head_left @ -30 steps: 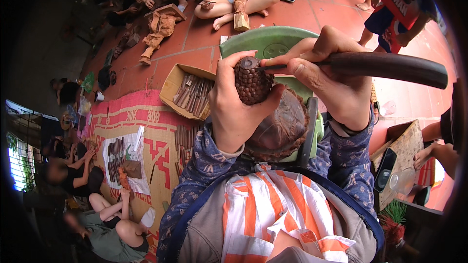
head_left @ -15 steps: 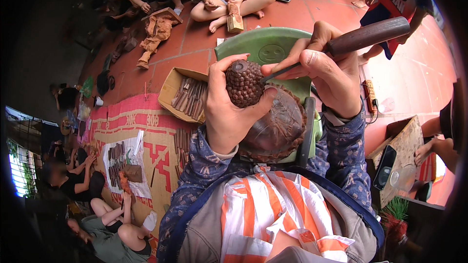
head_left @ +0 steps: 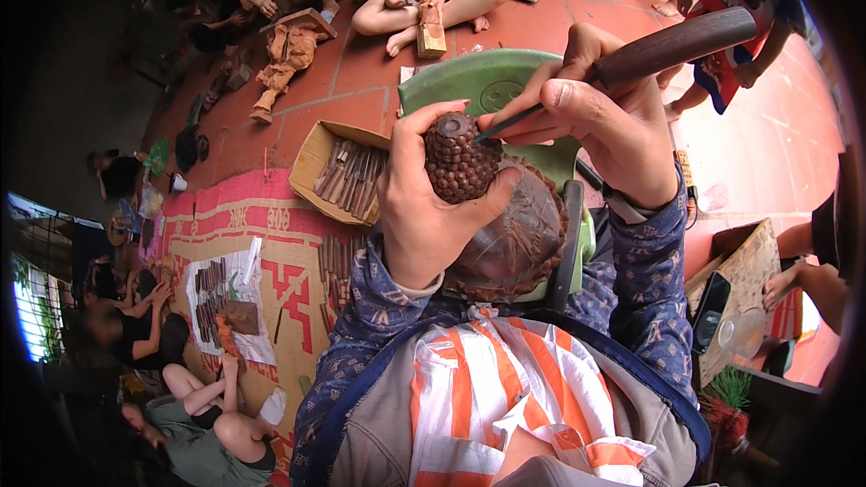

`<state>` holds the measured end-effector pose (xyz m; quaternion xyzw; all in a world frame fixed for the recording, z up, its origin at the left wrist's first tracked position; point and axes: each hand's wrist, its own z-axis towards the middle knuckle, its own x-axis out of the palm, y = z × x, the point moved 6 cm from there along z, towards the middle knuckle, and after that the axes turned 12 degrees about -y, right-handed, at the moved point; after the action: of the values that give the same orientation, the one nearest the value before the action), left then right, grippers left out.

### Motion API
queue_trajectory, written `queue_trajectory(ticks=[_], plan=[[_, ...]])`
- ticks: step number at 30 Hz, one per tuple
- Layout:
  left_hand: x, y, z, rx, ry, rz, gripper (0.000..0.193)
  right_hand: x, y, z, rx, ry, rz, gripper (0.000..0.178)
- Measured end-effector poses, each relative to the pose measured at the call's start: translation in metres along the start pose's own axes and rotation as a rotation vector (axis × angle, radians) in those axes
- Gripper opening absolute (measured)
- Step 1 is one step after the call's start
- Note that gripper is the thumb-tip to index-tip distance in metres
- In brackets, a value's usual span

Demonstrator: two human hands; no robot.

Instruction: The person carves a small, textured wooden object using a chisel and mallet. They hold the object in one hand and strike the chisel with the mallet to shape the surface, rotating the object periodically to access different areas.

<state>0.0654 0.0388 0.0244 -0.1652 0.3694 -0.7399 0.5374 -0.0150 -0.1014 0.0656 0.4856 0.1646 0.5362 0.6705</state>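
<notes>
My left hand (head_left: pixel 424 203) grips a dark brown wooden carving (head_left: pixel 487 207) whose rounded top is covered in small bumps, steadying it on my lap. In my right hand (head_left: pixel 600 122) is a carving chisel with a long dark wooden handle (head_left: pixel 677 43); its thin blade tip touches the top of the carving. The carving's lower part rests against a green plastic stool (head_left: pixel 478 81) in front of me.
A cardboard box of chisels (head_left: pixel 347 176) lies on the red tile floor to my left, with more tools on a patterned mat (head_left: pixel 271 271). Other people sit on the floor ahead and at lower left. A wooden board with a phone (head_left: pixel 722 307) lies to my right.
My right hand has tilted the chisel handle upward and to the right, and the blade tip has settled on the carving's top. The left hand keeps its grip.
</notes>
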Motion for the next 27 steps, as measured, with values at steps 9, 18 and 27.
queue_trajectory(ticks=[9,18,27], plan=[[-0.001,-0.004,0.001,0.069,-0.004,0.048,0.063,0.001,0.002,0.002,-0.016,0.035,-0.132,0.021],[-0.002,-0.002,0.000,0.030,0.002,0.046,0.063,0.010,0.012,0.003,0.054,0.012,-0.102,0.022],[-0.002,-0.005,0.000,0.051,-0.003,0.096,0.061,0.014,0.025,0.009,0.037,0.124,-0.290,0.015]])
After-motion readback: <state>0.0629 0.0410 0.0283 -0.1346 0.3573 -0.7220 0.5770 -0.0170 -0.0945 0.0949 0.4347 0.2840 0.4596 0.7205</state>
